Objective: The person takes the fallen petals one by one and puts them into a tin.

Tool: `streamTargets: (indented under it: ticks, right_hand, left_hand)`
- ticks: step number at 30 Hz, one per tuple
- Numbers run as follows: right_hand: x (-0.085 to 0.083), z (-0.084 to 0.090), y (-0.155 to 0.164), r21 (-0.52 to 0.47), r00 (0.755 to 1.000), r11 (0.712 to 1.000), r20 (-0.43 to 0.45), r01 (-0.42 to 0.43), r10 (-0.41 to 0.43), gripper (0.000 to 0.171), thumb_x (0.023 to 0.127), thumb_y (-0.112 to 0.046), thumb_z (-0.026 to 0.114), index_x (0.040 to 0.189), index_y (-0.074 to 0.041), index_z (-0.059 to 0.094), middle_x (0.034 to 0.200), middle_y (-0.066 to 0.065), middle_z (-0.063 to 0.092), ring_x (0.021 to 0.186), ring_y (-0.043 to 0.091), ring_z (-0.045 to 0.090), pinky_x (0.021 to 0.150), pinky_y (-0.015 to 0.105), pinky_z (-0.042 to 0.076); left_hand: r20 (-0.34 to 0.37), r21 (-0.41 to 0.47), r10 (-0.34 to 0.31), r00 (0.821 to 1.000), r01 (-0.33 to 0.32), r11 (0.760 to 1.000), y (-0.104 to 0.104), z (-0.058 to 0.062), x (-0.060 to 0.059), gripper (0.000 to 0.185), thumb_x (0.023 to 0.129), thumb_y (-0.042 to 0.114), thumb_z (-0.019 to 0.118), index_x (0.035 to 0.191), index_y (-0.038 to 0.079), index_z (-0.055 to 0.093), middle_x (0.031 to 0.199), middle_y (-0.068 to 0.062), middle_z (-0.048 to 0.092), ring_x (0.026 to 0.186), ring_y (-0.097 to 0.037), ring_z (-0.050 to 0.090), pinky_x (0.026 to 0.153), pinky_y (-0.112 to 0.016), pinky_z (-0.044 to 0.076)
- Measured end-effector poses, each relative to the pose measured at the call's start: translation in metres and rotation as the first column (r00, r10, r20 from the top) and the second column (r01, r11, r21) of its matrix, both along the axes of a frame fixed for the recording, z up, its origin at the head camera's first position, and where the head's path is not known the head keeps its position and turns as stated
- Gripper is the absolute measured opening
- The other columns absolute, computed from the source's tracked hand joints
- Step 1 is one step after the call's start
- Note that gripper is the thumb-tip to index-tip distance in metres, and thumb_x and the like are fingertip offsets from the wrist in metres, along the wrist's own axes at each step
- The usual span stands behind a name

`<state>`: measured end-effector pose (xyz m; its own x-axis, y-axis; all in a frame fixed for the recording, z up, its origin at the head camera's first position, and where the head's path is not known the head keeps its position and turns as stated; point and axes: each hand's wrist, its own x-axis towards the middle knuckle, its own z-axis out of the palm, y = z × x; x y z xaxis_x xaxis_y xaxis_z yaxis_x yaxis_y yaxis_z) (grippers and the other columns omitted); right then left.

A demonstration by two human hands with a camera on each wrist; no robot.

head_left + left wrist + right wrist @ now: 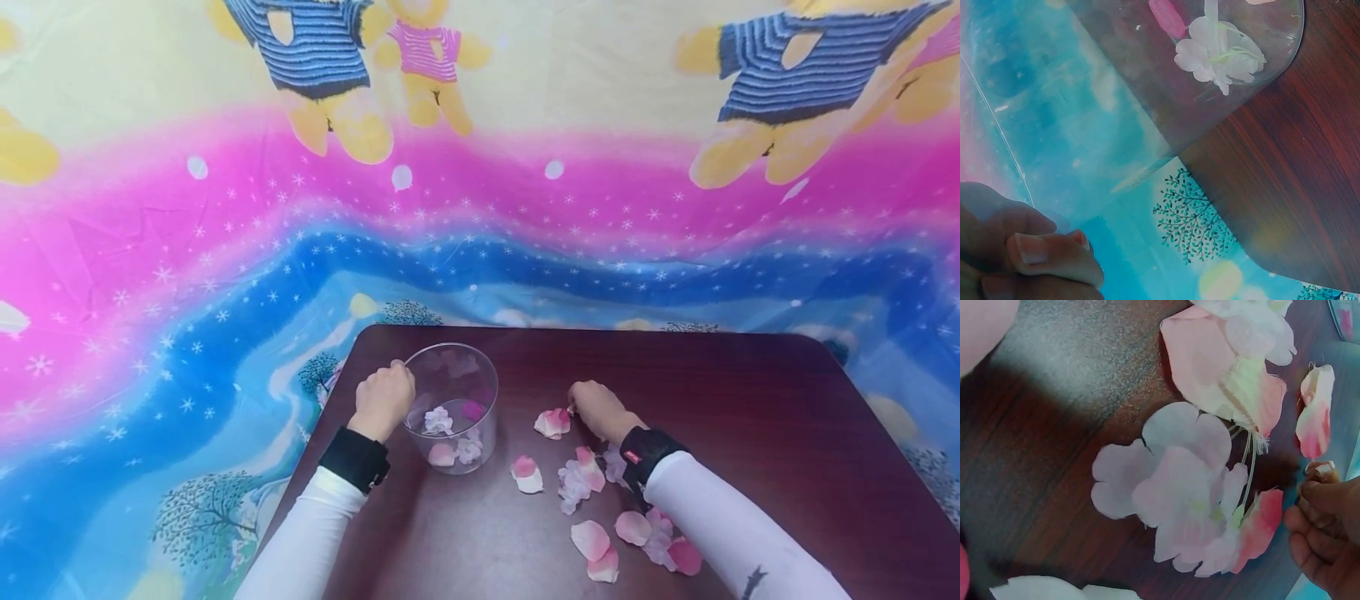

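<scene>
My left hand [384, 402] grips the rim of a clear round container [489, 417] at the table's left side. Inside the container lie white artificial flowers [438, 420], a magenta petal [473, 409] and a pale pink petal [442, 454]. In the left wrist view the curled fingers [1054, 256] are at its rim. Over the middle of the table, my right hand [603, 411] pinches a small whitish-tan piece [1320, 467]; its kind cannot be made out. Just left of that hand lies a pink and white petal [553, 423].
On the dark red-brown table [780, 467], loose petals [527, 474] and pale flowers [574, 485] are scattered near the right forearm. More petals [591, 540] lie toward the front. A patterned cloth [525, 192] with cartoon bears hangs behind and beside the table.
</scene>
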<state>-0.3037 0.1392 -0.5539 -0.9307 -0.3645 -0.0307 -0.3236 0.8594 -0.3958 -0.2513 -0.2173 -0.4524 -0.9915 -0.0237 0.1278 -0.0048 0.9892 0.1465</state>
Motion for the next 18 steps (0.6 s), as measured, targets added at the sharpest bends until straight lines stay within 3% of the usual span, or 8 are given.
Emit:
streamTargets:
  ticks: [6, 18]
  right_hand:
    - [-0.003, 0.010, 0.001, 0.012, 0.999, 1.000, -0.046, 0.006, -0.006, 0.020, 0.089, 0.002, 0.062, 0.078, -0.012, 0.072, 0.079, -0.001, 0.069, 0.078, 0.015, 0.064, 0.073, 0.037, 0.055]
    - [-0.006, 0.046, 0.000, -0.070, 0.982, 0.997, -0.190, -0.024, 0.010, 0.015, 0.090, 0.000, 0.066, 0.083, -0.010, 0.075, 0.084, 0.004, 0.075, 0.086, 0.023, 0.072, 0.079, 0.042, 0.058]
  left_hand:
    - [0.004, 0.003, 0.007, 1.000, -0.007, 1.000, 0.000, 0.000, -0.001, 0.033, 0.105, 0.022, 0.043, 0.099, -0.007, 0.059, 0.088, -0.030, 0.070, 0.082, -0.046, 0.071, 0.068, -0.056, 0.057]
    - [0.002, 0.001, 0.005, 1.000, -0.005, 1.000, 0.001, 0.001, 0.001, 0.035, 0.105, 0.022, 0.043, 0.103, -0.008, 0.061, 0.088, -0.030, 0.070, 0.081, -0.046, 0.071, 0.069, -0.056, 0.058]
